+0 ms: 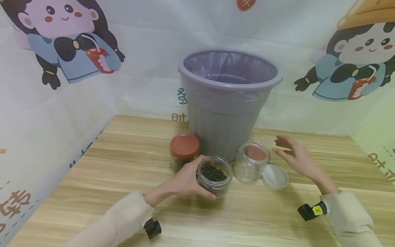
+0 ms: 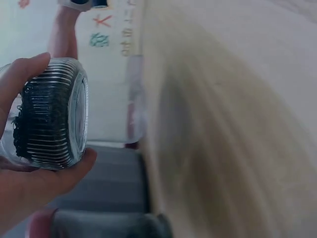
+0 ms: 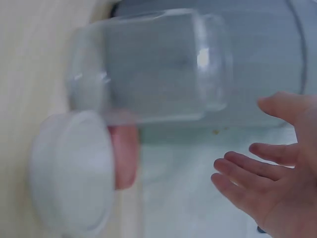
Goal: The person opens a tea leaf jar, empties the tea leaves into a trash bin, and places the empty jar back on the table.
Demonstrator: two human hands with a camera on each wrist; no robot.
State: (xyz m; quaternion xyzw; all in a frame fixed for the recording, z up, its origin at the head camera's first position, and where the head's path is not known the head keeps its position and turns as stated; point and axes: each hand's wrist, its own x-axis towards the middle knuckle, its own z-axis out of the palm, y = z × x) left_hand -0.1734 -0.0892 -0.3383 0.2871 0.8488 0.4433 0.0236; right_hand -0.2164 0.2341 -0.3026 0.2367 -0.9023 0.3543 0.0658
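Note:
My left hand (image 1: pixel 188 180) grips a clear jar (image 1: pixel 219 188) around its side, thumb and fingers on opposite sides. Dark dried leaves, like loose tea (image 1: pixel 213 174), lie inside it, and its mouth has no lid. In the left wrist view the base of this jar (image 2: pixel 79 114) is apart from the wooden tabletop. My right hand (image 1: pixel 293 156) hovers with fingers extended, holding nothing, to the right of an uncapped clear jar (image 1: pixel 243 169). This second jar looks empty. Beside it lies a white lid (image 1: pixel 274 177), and a red lid (image 3: pixel 125 156) is partly hidden behind.
A lined grey bin (image 1: pixel 222 127) stands at the back, right behind the jars. Left of it, a jar with a red lid (image 1: pixel 184 145) is partly covered by my left hand. Printed cloth (image 1: pixel 148 68) hangs around the wooden table (image 1: pixel 129 164).

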